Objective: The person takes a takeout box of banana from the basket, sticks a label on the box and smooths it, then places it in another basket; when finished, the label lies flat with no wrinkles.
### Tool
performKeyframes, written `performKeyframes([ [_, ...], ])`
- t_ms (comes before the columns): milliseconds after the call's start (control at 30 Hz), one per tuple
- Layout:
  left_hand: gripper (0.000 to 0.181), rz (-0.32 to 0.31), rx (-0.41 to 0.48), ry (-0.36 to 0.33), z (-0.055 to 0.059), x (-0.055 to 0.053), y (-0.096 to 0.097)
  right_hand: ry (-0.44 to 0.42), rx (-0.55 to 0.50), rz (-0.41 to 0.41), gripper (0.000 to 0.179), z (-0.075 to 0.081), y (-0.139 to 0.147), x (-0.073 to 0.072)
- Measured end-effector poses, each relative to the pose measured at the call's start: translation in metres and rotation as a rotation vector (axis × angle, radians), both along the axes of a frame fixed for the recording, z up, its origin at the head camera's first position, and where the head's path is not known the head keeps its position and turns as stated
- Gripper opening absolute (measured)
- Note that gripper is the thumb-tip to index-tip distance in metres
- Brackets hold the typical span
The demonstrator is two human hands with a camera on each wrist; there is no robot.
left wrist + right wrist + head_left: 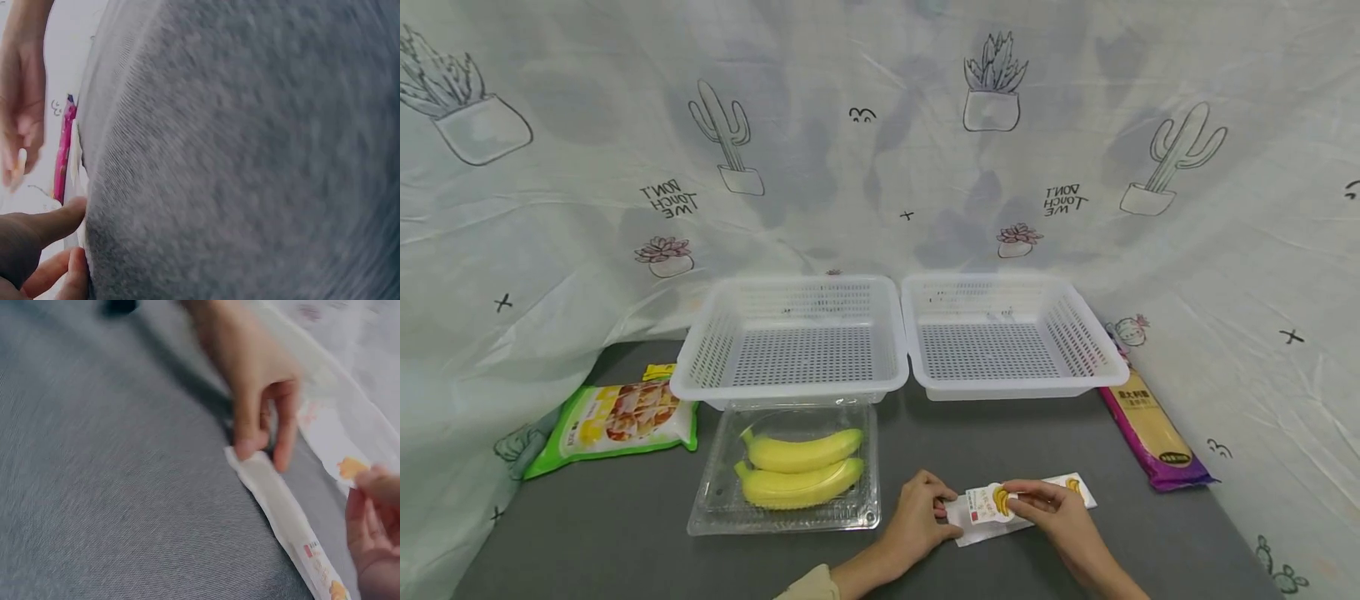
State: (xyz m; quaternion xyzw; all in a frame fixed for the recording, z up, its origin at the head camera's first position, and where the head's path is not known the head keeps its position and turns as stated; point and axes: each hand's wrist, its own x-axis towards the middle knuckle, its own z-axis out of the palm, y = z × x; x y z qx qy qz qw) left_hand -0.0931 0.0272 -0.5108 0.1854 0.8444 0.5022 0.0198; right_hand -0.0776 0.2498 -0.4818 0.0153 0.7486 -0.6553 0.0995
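My left hand [913,517] holds the left end of a white strip of labels [275,506] down on the grey table, thumb and finger at its edges. My right hand [1063,521] pinches a white label with a banana picture [988,504] between thumb and index finger. In the right wrist view this label stands lifted off the strip, and another banana label [322,569] shows further along the backing. Left of my hands, a clear plastic box [715,508] contains two yellow bananas [805,471]. The left wrist view shows mostly table, with thumb and fingers low at its left.
Two white perforated baskets [790,393] [1022,387] stand side by side at the back. A green-edged food bag [625,417] lies at the left, a small yellow packet [658,372] behind it. At the right lies a purple and yellow pasta packet [1153,433]. A printed curtain [880,167] surrounds the table.
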Motion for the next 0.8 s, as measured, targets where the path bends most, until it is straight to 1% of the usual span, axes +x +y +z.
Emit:
performKeyframes([
  [67,0.038,-0.010,0.007,0.002,0.000,0.002,-0.001,-0.115,-0.024,-0.055,0.033,-0.001,0.005,-0.001],
  [100,0.037,-0.016,0.016,0.002,0.001,0.003,-0.001,-0.144,-0.039,-0.071,0.033,-0.002,0.008,-0.001],
  [200,0.030,-0.020,0.071,-0.005,0.004,0.005,-0.004,-0.188,-0.076,-0.084,0.029,-0.003,0.017,-0.002],
  [267,0.024,-0.019,0.132,-0.021,0.009,0.006,-0.006,-0.202,-0.103,-0.090,0.025,-0.002,0.023,-0.003],
  [367,0.017,-0.016,0.224,-0.060,0.020,0.005,-0.011,-0.217,-0.134,-0.104,0.024,0.000,0.030,-0.006],
  [467,0.013,-0.046,0.286,-0.109,0.036,0.004,-0.017,-0.234,-0.132,-0.144,0.028,0.002,0.033,-0.008],
  [533,0.012,-0.074,0.305,-0.134,0.046,0.003,-0.022,-0.249,-0.124,-0.173,0.030,0.002,0.034,-0.008],
  [600,0.013,-0.096,0.307,-0.140,0.056,0.003,-0.029,-0.261,-0.120,-0.186,0.030,0.002,0.034,-0.008],
  [700,0.014,-0.092,0.303,-0.138,0.068,0.002,-0.045,-0.259,-0.132,-0.163,0.026,0.001,0.033,-0.009],
  [800,0.015,-0.072,0.299,-0.149,0.078,0.003,-0.067,-0.252,-0.160,-0.131,0.021,0.001,0.031,-0.011],
])
